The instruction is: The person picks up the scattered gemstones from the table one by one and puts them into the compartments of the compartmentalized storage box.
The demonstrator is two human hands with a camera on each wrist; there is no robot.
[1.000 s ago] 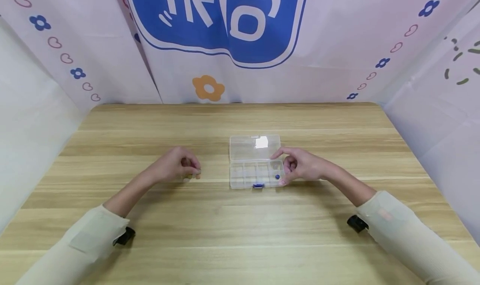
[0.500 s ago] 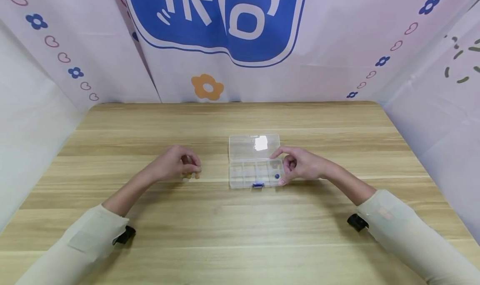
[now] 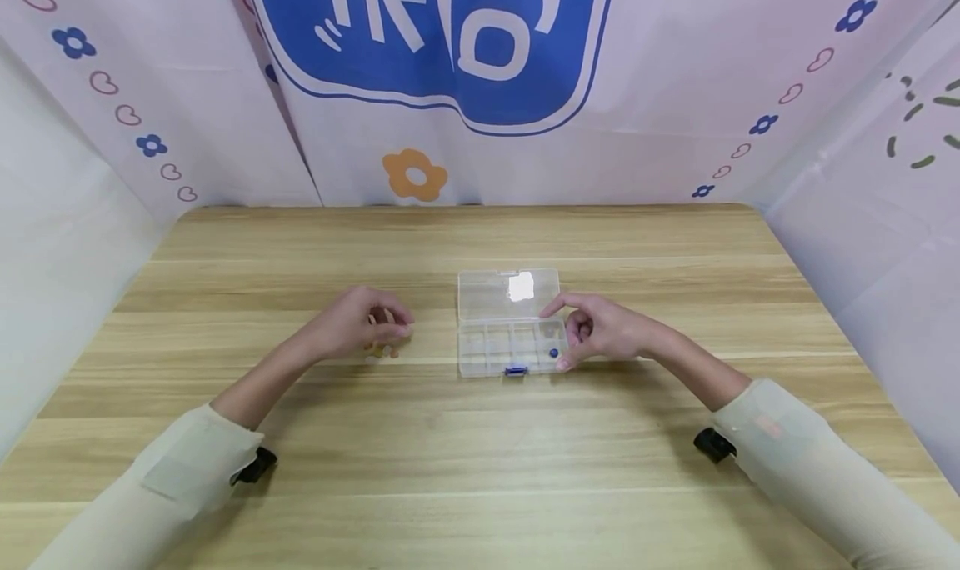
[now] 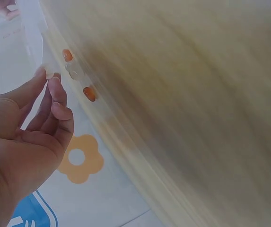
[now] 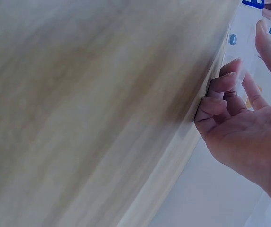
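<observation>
Just left of right hand: box

The left hand has moved a little toward the clear box and now sits slightly higher above the surface. Its thumb and forefinger now pinch a small pale bead, and the left sleeve has slid a bit forward.

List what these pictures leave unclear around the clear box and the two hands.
- Head view: beads by the left hand are too small and half hidden by fingers to count.
- Left wrist view: whether the fingertips pinch anything is blurred.
- Right wrist view: the box is cut off by the top edge; the right hand covers part.
</observation>
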